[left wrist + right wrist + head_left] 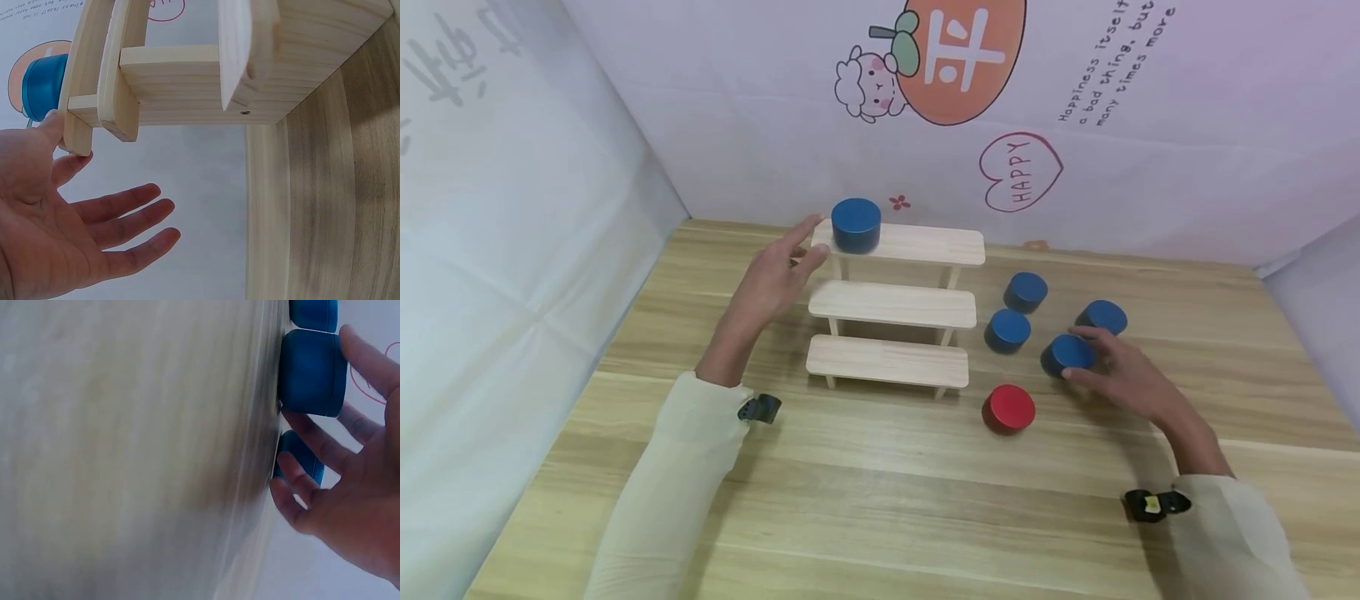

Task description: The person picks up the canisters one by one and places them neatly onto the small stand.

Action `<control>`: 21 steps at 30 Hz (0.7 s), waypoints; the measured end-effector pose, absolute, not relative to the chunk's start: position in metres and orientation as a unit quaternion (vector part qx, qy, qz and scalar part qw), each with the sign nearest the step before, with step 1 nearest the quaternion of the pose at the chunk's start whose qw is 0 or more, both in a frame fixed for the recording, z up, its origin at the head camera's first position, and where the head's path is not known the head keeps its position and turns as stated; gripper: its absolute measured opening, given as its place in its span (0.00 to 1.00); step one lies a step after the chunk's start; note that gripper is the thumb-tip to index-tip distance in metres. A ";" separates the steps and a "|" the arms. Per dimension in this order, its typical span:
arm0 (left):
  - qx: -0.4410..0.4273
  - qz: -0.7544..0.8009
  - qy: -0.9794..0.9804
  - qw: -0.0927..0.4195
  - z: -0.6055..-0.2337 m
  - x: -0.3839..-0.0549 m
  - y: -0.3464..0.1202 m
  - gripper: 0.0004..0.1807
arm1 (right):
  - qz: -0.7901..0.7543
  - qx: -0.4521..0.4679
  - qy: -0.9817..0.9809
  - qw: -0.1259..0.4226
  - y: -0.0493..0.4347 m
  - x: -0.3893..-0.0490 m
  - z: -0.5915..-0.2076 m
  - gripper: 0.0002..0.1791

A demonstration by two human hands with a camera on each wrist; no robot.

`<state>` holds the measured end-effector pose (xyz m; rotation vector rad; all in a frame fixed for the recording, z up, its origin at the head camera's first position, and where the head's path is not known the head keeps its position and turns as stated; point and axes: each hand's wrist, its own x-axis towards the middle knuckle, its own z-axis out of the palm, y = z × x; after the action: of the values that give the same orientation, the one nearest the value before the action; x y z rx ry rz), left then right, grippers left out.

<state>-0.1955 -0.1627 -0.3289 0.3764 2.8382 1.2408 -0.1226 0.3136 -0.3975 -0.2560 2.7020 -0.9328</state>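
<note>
A three-tier wooden display stand (891, 304) stands near the wall, with a blue round tin (856, 225) on the left of its top step. My left hand (772, 275) is at that step's left end, thumb and index finger against the board beside the tin; its other fingers extend freely in the left wrist view. My right hand (1123, 375) holds another blue tin (1067, 356) between thumb and fingers, low at the table. Right behind it is a further blue tin (1103, 317). A red tin (1009, 408) sits to this hand's left.
Two more blue tins, a rear one (1026, 292) and a nearer one (1007, 331), stand right of the stand. The wood-grain table (880, 492) meets a printed white cloth wall (760, 150) at the back. Another white cloth wall (512, 275) borders the left.
</note>
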 end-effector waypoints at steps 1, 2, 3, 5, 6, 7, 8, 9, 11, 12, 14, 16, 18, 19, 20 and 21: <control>0.121 0.398 0.909 0.010 -0.329 -0.196 -0.163 0.32 | -0.320 -0.083 0.934 0.136 0.314 -0.123 -0.398 0.40; 0.122 0.398 0.909 0.010 -0.329 -0.196 -0.163 0.32 | -0.318 -0.077 0.935 0.137 0.314 -0.123 -0.398 0.40; 0.123 0.398 0.909 0.010 -0.329 -0.196 -0.163 0.32 | -0.316 -0.072 0.936 0.138 0.314 -0.123 -0.399 0.40; 0.124 0.399 0.908 0.010 -0.330 -0.196 -0.163 0.32 | -0.313 -0.061 0.937 0.141 0.314 -0.123 -0.399 0.41; 0.124 0.399 0.908 0.010 -0.330 -0.196 -0.163 0.32 | -0.313 -0.059 0.937 0.141 0.314 -0.124 -0.399 0.41; 0.123 0.400 0.908 0.010 -0.329 -0.197 -0.163 0.32 | -0.312 -0.056 0.938 0.141 0.313 -0.124 -0.399 0.41; 0.122 0.400 0.908 0.010 -0.329 -0.197 -0.163 0.32 | -0.310 -0.055 0.939 0.141 0.313 -0.124 -0.399 0.41; 0.121 0.400 0.908 0.011 -0.329 -0.197 -0.163 0.32 | -0.308 -0.053 0.939 0.140 0.313 -0.124 -0.399 0.42; 0.117 0.400 0.909 0.014 -0.329 -0.197 -0.162 0.31 | -0.304 -0.050 0.941 0.140 0.313 -0.124 -0.398 0.42; 0.116 0.400 0.909 0.015 -0.329 -0.197 -0.162 0.31 | -0.303 -0.049 0.941 0.140 0.313 -0.124 -0.398 0.43; 0.113 0.400 0.909 0.019 -0.329 -0.197 -0.162 0.31 | -0.302 -0.047 0.942 0.141 0.312 -0.124 -0.398 0.43; 0.111 0.399 0.910 0.021 -0.330 -0.197 -0.162 0.31 | -0.303 -0.045 0.941 0.141 0.312 -0.124 -0.398 0.43; 0.110 0.398 0.911 0.022 -0.330 -0.197 -0.162 0.32 | -0.306 -0.042 0.941 0.140 0.311 -0.124 -0.397 0.44; 0.109 0.397 0.911 0.022 -0.330 -0.197 -0.162 0.32 | -0.306 -0.040 0.941 0.140 0.310 -0.124 -0.397 0.44; 0.109 0.395 0.912 0.022 -0.330 -0.197 -0.163 0.32 | -0.307 -0.039 0.941 0.141 0.310 -0.124 -0.397 0.44; 0.109 0.395 0.912 0.021 -0.330 -0.197 -0.163 0.32 | -0.307 -0.038 0.941 0.141 0.310 -0.124 -0.396 0.44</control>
<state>-0.1971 -0.1625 -0.3304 0.3373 2.8276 1.2239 -0.1240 0.3098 -0.3961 -0.1093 2.7164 -0.8862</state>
